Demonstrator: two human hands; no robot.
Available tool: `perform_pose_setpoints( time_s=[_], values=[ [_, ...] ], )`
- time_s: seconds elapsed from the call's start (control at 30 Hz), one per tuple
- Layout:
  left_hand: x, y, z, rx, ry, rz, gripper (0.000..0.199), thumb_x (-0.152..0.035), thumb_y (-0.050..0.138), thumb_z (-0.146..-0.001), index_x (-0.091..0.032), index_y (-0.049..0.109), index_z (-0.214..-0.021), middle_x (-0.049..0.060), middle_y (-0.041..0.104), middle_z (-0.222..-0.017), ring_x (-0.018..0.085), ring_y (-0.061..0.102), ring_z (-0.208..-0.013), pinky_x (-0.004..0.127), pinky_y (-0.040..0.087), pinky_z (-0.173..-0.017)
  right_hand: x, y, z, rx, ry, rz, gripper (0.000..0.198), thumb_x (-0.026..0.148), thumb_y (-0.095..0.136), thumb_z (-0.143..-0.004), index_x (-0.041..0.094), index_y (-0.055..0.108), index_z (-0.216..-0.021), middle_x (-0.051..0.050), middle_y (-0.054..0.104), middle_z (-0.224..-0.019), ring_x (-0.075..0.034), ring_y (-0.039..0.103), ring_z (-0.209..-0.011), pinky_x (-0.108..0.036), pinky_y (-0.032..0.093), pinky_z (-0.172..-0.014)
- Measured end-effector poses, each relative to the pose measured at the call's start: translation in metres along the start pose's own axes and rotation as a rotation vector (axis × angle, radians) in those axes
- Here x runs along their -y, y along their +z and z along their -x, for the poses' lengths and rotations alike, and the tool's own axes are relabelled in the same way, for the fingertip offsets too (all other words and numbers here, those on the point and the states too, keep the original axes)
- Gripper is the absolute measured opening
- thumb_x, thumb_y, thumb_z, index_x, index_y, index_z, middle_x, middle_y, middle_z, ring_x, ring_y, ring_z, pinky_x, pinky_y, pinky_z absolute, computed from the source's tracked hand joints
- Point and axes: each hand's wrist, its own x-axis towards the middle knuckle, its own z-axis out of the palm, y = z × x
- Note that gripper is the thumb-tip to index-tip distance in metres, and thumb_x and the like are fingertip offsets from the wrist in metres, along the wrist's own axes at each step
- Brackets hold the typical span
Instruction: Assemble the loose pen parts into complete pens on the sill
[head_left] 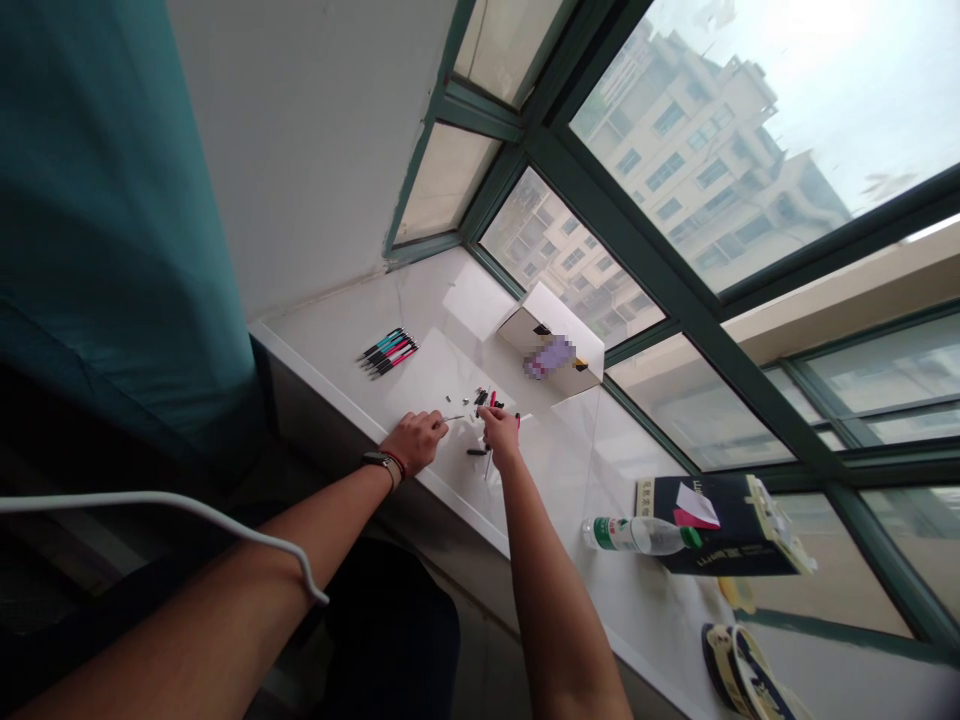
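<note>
Near the sill's front edge, my left hand [416, 441] is closed round a thin, pale pen refill [454, 418], whose tip points right. My right hand [502, 432] is pinched just beyond that tip; whatever its fingertips hold is too small to make out. Loose black and red pen parts [481, 396] lie right behind my right fingers, partly covered by them. A short black piece [476, 452] rests between my hands, and small silvery bits [466, 401] are scattered farther back. To the left, several assembled pens [388, 352] with turquoise, red and black barrels lie side by side.
A white box [562, 320] with a blurred purple patch stands against the window. On the right are a plastic bottle [637, 535] lying down, a dark carton [727, 540] and a round patterned container [742, 665]. A white cable [187, 505] crosses above my left forearm.
</note>
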Motion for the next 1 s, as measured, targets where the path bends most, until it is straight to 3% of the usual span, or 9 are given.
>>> perform_pose_setpoints(
  time_s=[0.1, 0.23, 0.53, 0.7, 1.0],
  values=[
    [0.0, 0.0, 0.0, 0.006, -0.004, 0.008, 0.022, -0.011, 0.045, -0.089, -0.018, 0.065, -0.095, 0.011, 0.06, -0.1, 0.023, 0.055, -0.084, 0.039, 0.038, -0.072, 0.004, -0.004, 0.024, 0.149, 0.033, -0.442, 0.033, 0.047, 0.073, -0.07, 0.019, 0.058, -0.081, 0.013, 0.026, -0.049, -0.006, 0.023, -0.041, -0.019, 0.02, -0.04],
    [0.0, -0.001, 0.0, 0.012, -0.004, 0.029, 0.023, -0.01, 0.044, -0.089, -0.018, 0.064, -0.095, 0.011, 0.059, -0.102, 0.023, 0.055, -0.085, 0.039, 0.038, -0.073, 0.016, 0.002, 0.052, 0.219, 0.0, -0.66, 0.038, 0.048, 0.077, -0.07, 0.021, 0.051, -0.078, 0.013, 0.021, -0.055, -0.005, 0.017, -0.044, -0.018, 0.015, -0.038],
    [-0.002, -0.004, 0.0, 0.018, -0.019, 0.037, 0.023, -0.01, 0.044, -0.089, -0.019, 0.064, -0.098, 0.01, 0.059, -0.101, 0.022, 0.056, -0.086, 0.038, 0.039, -0.075, 0.026, 0.026, 0.073, 0.03, -0.104, -0.746, 0.035, 0.047, 0.076, -0.072, 0.02, 0.057, -0.086, 0.012, 0.022, -0.056, -0.005, 0.018, -0.045, -0.021, 0.016, -0.041],
    [-0.003, -0.005, 0.0, 0.025, -0.014, 0.028, 0.023, -0.01, 0.045, -0.089, -0.019, 0.063, -0.1, 0.01, 0.06, -0.101, 0.023, 0.056, -0.087, 0.038, 0.038, -0.075, 0.02, 0.029, 0.078, -0.059, -0.157, -0.688, 0.041, 0.051, 0.075, -0.072, 0.018, 0.063, -0.094, 0.01, 0.035, -0.056, -0.005, 0.026, -0.045, -0.021, 0.022, -0.043],
    [-0.002, -0.005, 0.0, 0.032, -0.008, 0.01, 0.023, -0.01, 0.045, -0.089, -0.019, 0.063, -0.101, 0.01, 0.06, -0.103, 0.022, 0.056, -0.086, 0.038, 0.038, -0.073, 0.016, 0.035, 0.078, -0.098, -0.189, -0.628, 0.043, 0.051, 0.075, -0.072, 0.017, 0.066, -0.096, 0.006, 0.047, -0.062, -0.005, 0.031, -0.047, -0.021, 0.026, -0.043]
  ],
)
